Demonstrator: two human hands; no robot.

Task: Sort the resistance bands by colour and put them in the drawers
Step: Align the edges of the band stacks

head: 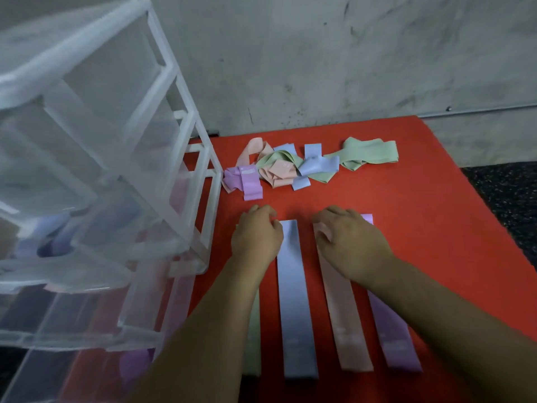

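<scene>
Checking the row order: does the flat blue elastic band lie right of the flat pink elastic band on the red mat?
No, the flat blue elastic band lies left of the flat pink elastic band.

Pastel bands [279,167], red mat [436,199]

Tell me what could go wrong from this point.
The tangled pile mixes pink, green, blue and purple bands; pulling one may drag others.
The left forearm covers the green band; moving the left hand could skew it toward the blue band.
The drawer unit's frosted fronts blur contents, inviting a wrong-colour drop.
</scene>
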